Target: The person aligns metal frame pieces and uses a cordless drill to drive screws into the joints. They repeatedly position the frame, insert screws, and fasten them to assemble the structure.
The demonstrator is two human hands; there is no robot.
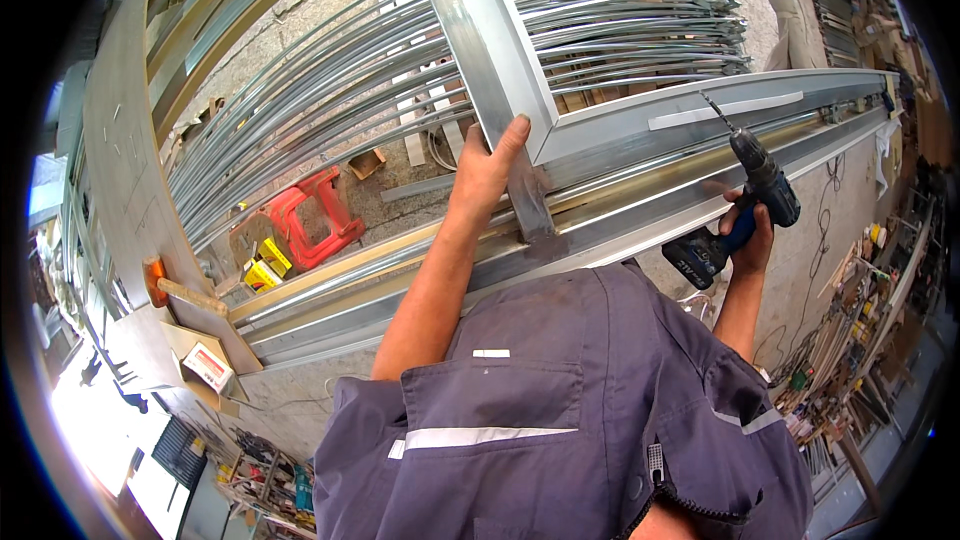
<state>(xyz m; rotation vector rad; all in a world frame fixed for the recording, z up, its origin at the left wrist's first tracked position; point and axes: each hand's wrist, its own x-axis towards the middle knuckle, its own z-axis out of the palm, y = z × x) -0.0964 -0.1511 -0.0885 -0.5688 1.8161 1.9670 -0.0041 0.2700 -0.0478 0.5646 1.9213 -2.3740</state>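
Note:
My left hand (490,165) is closed round the edge of a grey metal frame (515,50), near its mitred corner, with the thumb on top. In my right hand (752,230) is a dark blue cordless drill (765,175), held by its grip. A long thin bit points away from me, over the frame's lower bar. Along that bar lies a narrow white strip (725,111), close to the bit's tip. The frame rests across long metal rails (620,205) in front of my body. My right fingers are partly hidden by the drill.
Bundled thin metal rods (330,90) lie beyond the rails. A red plastic tool-like piece (315,218) and yellow boxes (266,265) sit at left, near an orange-headed hammer (158,282) and an open cardboard box (205,365). Tools and scraps (840,320) clutter the right side.

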